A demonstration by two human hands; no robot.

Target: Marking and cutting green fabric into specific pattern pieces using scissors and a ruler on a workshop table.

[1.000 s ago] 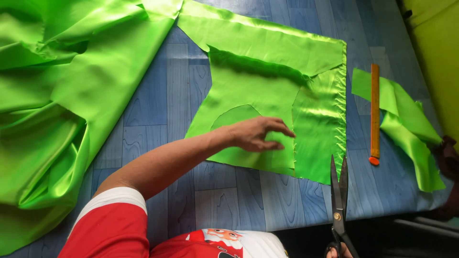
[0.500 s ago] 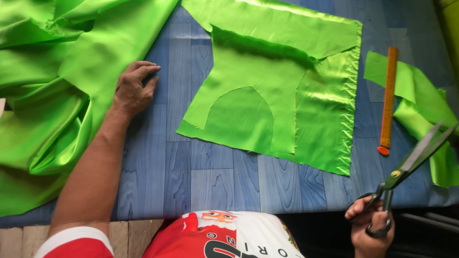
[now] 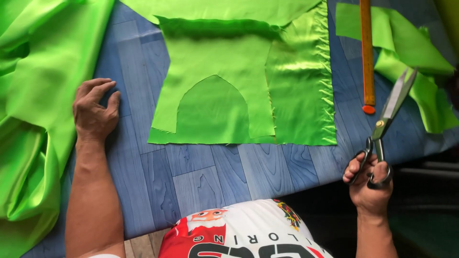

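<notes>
My right hand (image 3: 367, 184) grips the handles of steel scissors (image 3: 388, 117) at the table's near right edge, blades nearly closed and pointing up and away. My left hand (image 3: 94, 112) rests palm down on the blue wood-pattern table (image 3: 191, 177), fingers slightly curled, touching the edge of a large bright green fabric heap (image 3: 33, 95). Between my hands lies a flat cut green fabric piece (image 3: 244, 81) with an arch-shaped cut panel laid on top and a frayed right edge.
An orange ruler (image 3: 366, 52) lies lengthwise to the right of the cut piece. Green fabric scraps (image 3: 411, 62) sit past it at the far right. My red and white printed shirt (image 3: 239, 234) fills the bottom centre.
My left hand left the cut fabric piece and now rests by the big fabric heap. My right hand lifted the scissors higher and further over the table's edge.
</notes>
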